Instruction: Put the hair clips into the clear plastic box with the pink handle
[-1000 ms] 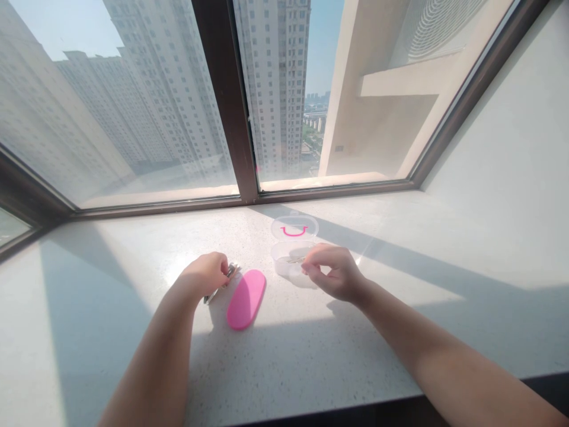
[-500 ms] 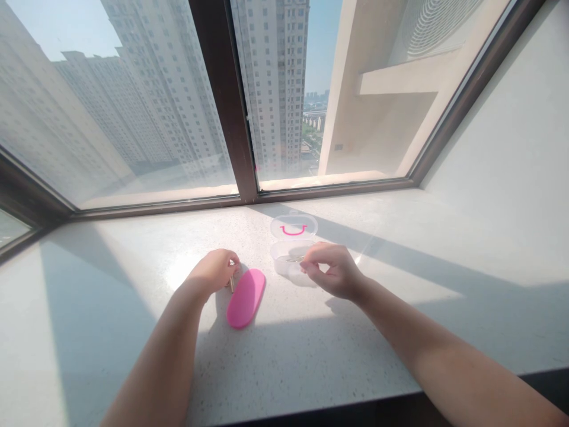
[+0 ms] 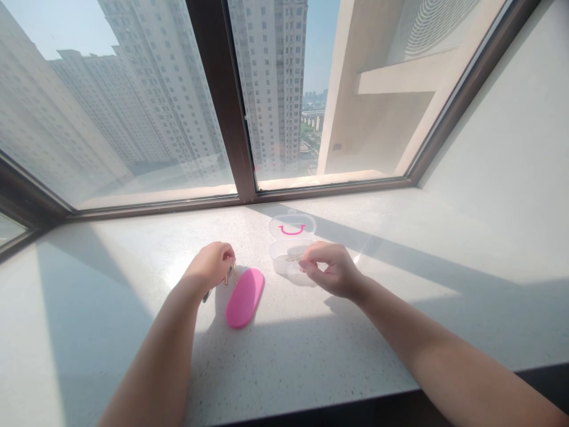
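My left hand [image 3: 217, 264] is closed, fingertips pointing down, just above the sill. Thin gold-coloured metal pieces [image 3: 227, 276] hang below its fingers, too small to name. Beneath the wrist a dark slim item [image 3: 207, 295] shows in part. Right beside this hand lies a flat pink oval pad [image 3: 245, 298]. My right hand [image 3: 331, 267] pinches a slim pale metallic piece [image 3: 294, 258] over the clear plastic box [image 3: 279, 264]. The box stands open, its clear lid [image 3: 274, 226] with a pink handle [image 3: 292, 232] tilted back towards the window.
The speckled white windowsill [image 3: 284, 367] carries everything, and its front edge drops off to a dark area. Brown window frames [image 3: 244, 172] bound the back. A white wall [image 3: 511, 154] rises on the right.
My left hand has lifted slightly and shifted away from me and leftwards, with metal pieces at its fingers. The dark item under its wrist has come into view. The right hand stays over the box.
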`<control>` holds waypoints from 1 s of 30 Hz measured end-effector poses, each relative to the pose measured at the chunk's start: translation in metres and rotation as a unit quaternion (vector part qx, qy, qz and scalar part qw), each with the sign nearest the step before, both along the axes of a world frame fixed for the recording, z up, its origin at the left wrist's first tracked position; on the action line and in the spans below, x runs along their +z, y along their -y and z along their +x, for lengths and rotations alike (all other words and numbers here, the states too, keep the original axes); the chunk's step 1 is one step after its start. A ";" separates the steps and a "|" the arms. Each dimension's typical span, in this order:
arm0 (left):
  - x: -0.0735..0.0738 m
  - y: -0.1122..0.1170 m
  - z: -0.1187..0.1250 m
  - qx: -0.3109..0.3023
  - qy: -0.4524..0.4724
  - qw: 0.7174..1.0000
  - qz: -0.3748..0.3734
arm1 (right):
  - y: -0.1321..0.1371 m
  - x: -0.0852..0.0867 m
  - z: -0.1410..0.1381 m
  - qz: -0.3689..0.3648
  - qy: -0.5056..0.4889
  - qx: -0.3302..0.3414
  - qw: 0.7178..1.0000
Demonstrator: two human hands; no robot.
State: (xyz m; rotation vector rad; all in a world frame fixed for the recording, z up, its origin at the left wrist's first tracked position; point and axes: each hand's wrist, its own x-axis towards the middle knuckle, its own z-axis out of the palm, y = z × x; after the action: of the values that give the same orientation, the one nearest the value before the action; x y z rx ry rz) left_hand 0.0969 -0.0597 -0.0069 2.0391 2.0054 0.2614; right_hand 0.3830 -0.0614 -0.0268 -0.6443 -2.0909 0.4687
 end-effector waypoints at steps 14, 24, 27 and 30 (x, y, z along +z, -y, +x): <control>-0.009 -0.002 0.001 0.003 0.032 0.999 -0.018 | 0.000 0.001 0.000 -0.005 -0.009 -0.001 1.000; -0.015 -0.001 0.017 -0.048 0.028 0.998 -0.035 | 0.001 0.002 -0.001 -0.016 -0.005 -0.002 1.000; -0.015 0.000 0.019 -0.044 0.032 0.998 -0.036 | 0.000 0.001 -0.001 -0.010 -0.002 -0.004 1.000; -0.015 0.001 0.020 -0.029 0.041 0.998 -0.039 | 0.000 0.001 0.000 -0.002 0.001 -0.006 1.000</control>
State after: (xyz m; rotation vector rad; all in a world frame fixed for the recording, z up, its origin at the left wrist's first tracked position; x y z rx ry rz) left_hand 0.1166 -0.0610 -0.0215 2.0023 1.8745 0.2455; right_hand 0.3826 -0.0615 -0.0263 -0.6589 -2.0874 0.4658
